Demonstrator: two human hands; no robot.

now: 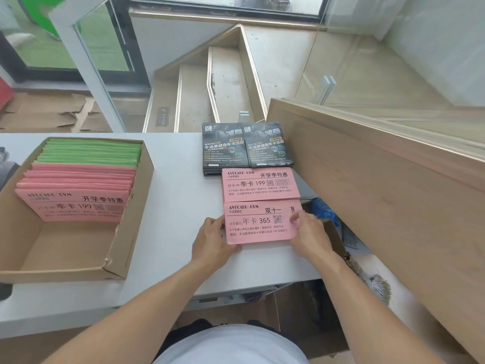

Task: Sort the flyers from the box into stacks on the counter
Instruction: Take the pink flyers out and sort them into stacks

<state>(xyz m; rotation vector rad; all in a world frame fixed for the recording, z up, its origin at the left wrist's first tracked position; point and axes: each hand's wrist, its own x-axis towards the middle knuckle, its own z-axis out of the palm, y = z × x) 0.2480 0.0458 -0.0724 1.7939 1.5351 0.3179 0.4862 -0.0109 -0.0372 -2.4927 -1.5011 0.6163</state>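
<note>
My left hand and right hand each have a pinching grip on one side of the near pink flyer stack, which lies on the white tabletop, touching a second pink stack. The cardboard box sits to the left.

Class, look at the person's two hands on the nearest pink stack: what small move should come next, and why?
Probably let go and reach the left hand back to the box. Both it and the right hand hold the sides of the 365 stack, which already lies square on the counter beside the 199 stack, while pink and green flyers remain in the box.
</note>
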